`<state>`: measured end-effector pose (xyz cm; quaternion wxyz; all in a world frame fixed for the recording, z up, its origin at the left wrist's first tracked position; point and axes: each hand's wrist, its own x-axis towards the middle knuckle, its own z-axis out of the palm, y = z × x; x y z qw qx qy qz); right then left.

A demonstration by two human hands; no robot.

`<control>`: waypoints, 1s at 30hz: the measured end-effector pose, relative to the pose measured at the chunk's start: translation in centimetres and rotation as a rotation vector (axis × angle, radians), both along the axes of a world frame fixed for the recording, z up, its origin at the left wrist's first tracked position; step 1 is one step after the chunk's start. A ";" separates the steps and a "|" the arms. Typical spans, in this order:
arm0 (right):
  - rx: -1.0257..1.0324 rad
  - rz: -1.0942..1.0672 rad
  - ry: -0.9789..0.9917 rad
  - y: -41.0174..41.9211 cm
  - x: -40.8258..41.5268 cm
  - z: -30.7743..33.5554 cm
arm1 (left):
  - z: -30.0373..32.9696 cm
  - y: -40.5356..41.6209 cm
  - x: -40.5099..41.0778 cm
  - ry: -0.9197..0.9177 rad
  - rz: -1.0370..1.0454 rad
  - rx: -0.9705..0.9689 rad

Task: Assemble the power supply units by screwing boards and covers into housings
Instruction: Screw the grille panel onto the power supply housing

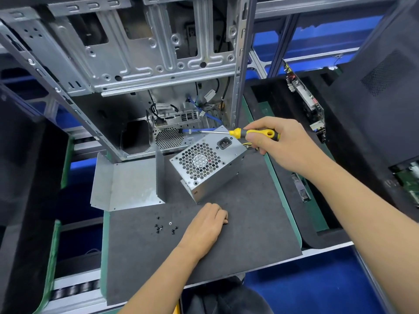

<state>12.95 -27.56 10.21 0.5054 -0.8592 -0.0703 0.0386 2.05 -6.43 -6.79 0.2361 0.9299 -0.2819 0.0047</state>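
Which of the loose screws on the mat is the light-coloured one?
The silver screw at the upper right of the cluster; the black screws around it are all dark, left of the left hand.

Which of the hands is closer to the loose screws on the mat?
Left. The left hand rests on the mat just right of the screws; the right hand holds the screwdriver up beyond the power supply.
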 end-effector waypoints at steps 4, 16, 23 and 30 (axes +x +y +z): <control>0.031 -0.013 0.026 -0.2 -0.1 -0.2 | 1.5 -0.5 -0.6 0.249 0.275 -0.288; 0.400 -0.030 0.171 1.4 0.4 -0.9 | 13.1 2.6 -0.3 1.082 0.714 -1.821; 0.691 -0.067 0.260 3.8 0.5 -0.5 | 14.7 4.9 4.6 1.010 0.846 -1.905; 0.462 -0.039 0.242 5.0 -0.3 -0.7 | 13.7 5.4 6.1 0.986 0.872 -1.856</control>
